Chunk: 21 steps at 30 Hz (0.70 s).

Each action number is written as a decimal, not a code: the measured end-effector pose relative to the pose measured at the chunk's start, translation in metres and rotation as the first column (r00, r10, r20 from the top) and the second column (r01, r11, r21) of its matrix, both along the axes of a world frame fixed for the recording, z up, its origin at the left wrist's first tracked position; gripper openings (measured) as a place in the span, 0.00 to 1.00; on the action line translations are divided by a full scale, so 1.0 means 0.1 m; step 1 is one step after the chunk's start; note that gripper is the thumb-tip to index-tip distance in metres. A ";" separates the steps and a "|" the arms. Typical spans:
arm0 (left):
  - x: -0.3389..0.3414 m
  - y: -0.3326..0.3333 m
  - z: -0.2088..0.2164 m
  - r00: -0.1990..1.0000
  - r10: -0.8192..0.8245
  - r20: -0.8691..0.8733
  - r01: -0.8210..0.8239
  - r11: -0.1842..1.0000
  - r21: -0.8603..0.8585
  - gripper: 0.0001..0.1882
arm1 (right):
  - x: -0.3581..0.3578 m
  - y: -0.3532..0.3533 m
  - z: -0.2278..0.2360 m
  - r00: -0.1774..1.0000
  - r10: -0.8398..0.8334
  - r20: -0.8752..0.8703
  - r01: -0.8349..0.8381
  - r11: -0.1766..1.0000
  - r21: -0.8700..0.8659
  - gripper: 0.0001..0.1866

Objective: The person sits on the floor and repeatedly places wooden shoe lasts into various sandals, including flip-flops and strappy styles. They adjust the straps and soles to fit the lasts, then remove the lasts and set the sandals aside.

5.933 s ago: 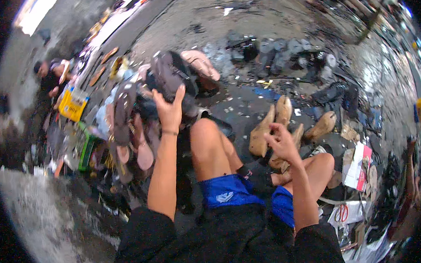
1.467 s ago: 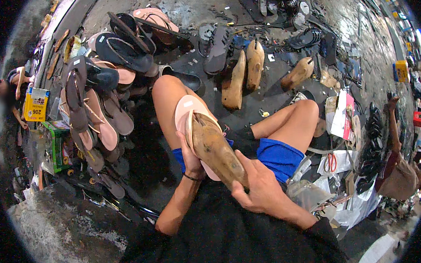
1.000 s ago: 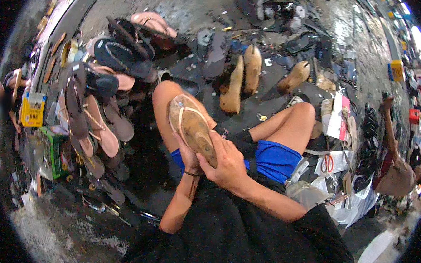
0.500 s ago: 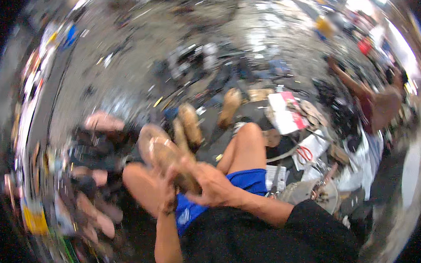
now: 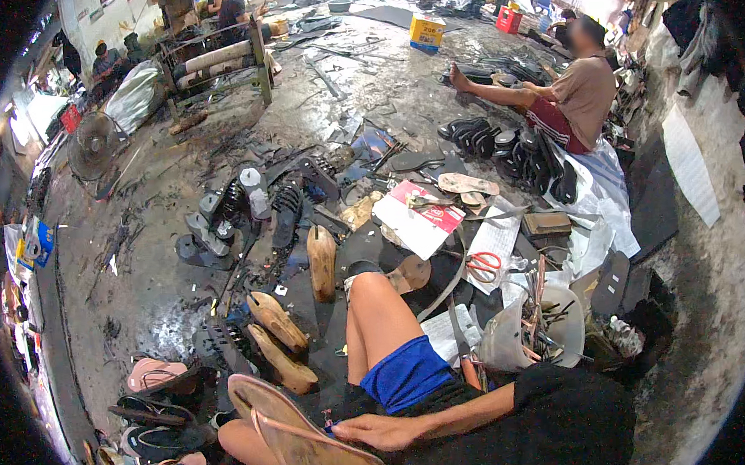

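A tan thong sandal (image 5: pixel 267 400) stands tilted over my lap, its strap running lengthwise across the dark-stained footbed. At the sandal's right edge is my right hand (image 5: pixel 379 431), with thumb and fingers closed together. A tiny blue-and-red thing shows by its fingertips, too small to name. My left hand does not show; the sandal and the picture's lower edge cover that area. Beyond my knee lie wooden shoe lasts: one (image 5: pixel 322 265) points away, and two more (image 5: pixel 278 322) lie side by side nearer my lap.
Sandals (image 5: pixel 157 374) are piled at left, with black soles (image 5: pixel 287 212) ahead. At right are a tub of tools (image 5: pixel 500 335), red-handled scissors (image 5: pixel 482 266) and a red-and-white carton sheet (image 5: pixel 418 219). Another person (image 5: pixel 584 87) sits far right near stacked black footwear. A fan (image 5: pixel 94 146) stands far left.
My left hand was on the footwear and has gone out of sight. The sandal has moved lower and nearer to me, and my right hand now meets its right edge. My view has shifted and sharpened.
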<state>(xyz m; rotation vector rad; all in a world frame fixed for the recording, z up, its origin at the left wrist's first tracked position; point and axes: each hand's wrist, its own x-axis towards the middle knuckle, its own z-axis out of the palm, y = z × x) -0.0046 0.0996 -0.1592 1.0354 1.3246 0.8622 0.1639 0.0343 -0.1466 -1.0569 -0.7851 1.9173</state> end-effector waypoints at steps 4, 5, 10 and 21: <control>0.07 -0.05 0.12 0.995 -0.034 -0.089 0.034 0.999 0.006 0.44 | -0.07 -0.13 0.14 0.973 -0.067 -0.220 0.087 0.993 0.080 0.23; 0.09 -0.06 0.15 0.994 -0.043 -0.102 0.044 0.999 0.013 0.44 | -0.06 -0.19 0.08 0.959 -0.045 -0.281 0.068 0.995 0.072 0.23; 0.18 -0.09 0.30 0.981 -0.089 -0.173 0.101 0.993 0.063 0.45 | -0.12 -0.43 -0.48 0.947 0.164 -0.277 -0.114 0.975 0.190 0.22; 0.28 -0.22 0.98 0.846 -0.214 -0.488 0.366 0.899 0.242 0.46 | 0.09 0.21 0.43 0.815 -0.243 -0.526 0.367 0.919 0.143 0.27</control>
